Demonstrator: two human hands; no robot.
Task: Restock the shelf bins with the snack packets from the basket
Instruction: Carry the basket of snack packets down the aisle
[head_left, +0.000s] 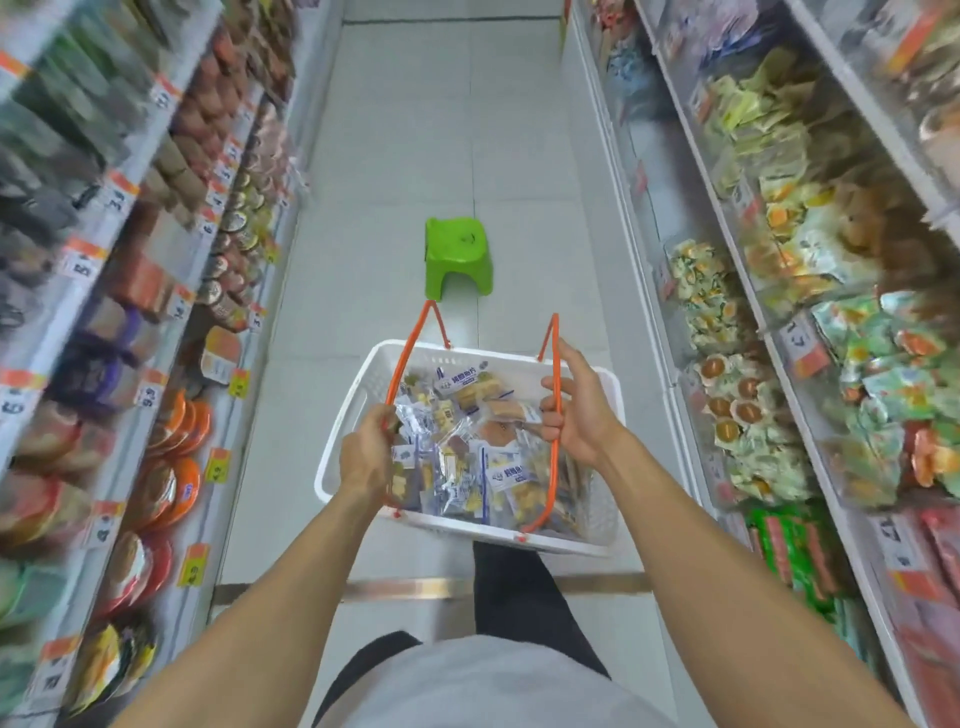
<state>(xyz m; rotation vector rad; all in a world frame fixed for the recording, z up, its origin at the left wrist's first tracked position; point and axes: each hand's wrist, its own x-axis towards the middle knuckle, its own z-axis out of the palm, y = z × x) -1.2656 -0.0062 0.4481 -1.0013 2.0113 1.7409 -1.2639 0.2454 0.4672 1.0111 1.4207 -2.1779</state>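
Narrow shop aisle w/ pale tiled floor (415, 130), viewed from above; shelving both sides, edges motion-blurred.

White basket (348, 415) w/ perforated walls, held off the floor between both hands, full of snack packets (467, 441): clear wrappers, blue-white labels, yellow and brown contents. Label text too small to read.

Left hand (366, 454): fingers closed round left orange handle (402, 364), at the basket's near-left side. Handle loop rising past the hand toward the far rim.

Right hand (579, 415): fingers curled shut on right orange handle (555, 395), thumb up along it; hand over the basket's right half, packets directly beneath.

Green stool (457, 257): on floor, beyond both hands, just past the basket's far rim, mid-aisle.

Shelf bins (748, 415): to the right of right hand, holding green, yellow and orange wrapped items behind clear fronts; price tags on rails.

Left shelves (171, 322): outboard of left hand, w/ orange-lidded tubs, jars and dark packs; orange-yellow price tags (218, 465) on edges.

Dark trouser leg (514, 597) and grey shirt (493, 686): below the forearms, nearest the camera.
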